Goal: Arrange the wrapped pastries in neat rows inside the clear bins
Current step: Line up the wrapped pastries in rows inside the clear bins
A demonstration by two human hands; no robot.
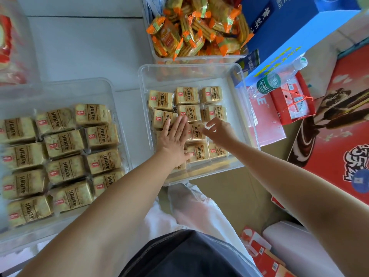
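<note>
A clear bin (191, 69) in the middle holds several tan wrapped pastries (187, 95) laid in rows of three. My left hand (174, 139) lies flat, fingers together, pressing on the pastries in the bin's left column. My right hand (218, 128) hovers over the right side of the same bin, fingers curled at the edge of a wrapped pastry (196, 131) in the middle column; I cannot tell whether it pinches the wrapper. A second clear bin (60, 84) at the left is filled with the same pastries (63, 142) in three neat columns.
A third clear bin (157, 56) behind holds a heap of orange-wrapped biscuits (197, 27). To the right lie a blue carton (283, 27), a water bottle (277, 79), red boxes (339, 126) and brown cardboard. A bin with red packets (6, 43) stands far left.
</note>
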